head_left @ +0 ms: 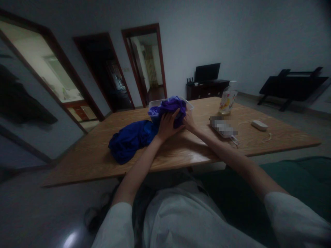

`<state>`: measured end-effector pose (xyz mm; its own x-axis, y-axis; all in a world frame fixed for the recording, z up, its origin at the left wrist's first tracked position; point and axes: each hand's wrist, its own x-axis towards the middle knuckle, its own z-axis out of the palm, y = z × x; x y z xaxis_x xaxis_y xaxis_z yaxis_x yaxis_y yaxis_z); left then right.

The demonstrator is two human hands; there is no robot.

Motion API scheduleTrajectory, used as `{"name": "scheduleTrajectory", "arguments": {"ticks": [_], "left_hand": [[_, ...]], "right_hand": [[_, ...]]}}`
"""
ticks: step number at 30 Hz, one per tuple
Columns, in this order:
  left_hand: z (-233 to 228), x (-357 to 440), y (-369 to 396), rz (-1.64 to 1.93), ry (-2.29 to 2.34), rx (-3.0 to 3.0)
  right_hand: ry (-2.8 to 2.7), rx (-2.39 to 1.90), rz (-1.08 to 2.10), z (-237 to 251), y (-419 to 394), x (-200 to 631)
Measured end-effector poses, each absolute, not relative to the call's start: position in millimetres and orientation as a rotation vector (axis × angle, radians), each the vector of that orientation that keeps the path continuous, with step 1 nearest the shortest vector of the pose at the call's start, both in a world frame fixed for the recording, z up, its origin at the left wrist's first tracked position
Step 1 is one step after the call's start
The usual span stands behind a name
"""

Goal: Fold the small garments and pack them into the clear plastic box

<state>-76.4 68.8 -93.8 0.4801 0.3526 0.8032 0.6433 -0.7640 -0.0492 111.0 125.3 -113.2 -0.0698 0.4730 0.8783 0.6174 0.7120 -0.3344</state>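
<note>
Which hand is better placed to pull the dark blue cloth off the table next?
Probably the left hand. It lies on the purple cloth right beside the dark blue cloth, which spreads to its left. The right hand sits on the far side, by the clear bin.
</note>
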Motion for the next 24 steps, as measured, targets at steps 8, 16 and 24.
{"name": "scheduleTrajectory", "arguments": {"ticks": [8, 16, 24], "left_hand": [[-89, -93, 89, -1.263, -0.997, -2.327], [-100, -111, 114, -1.46, -1.291, -2.193], [-102, -111, 116, -1.499, -1.17, -2.147]], "right_hand": [[-1.765, -0.914, -0.199, -106, 115, 109], [-1.864, -0.799, -0.32, -90, 84, 98], [-2.064, -0.71, -0.407, -97, 76, 98]]}}
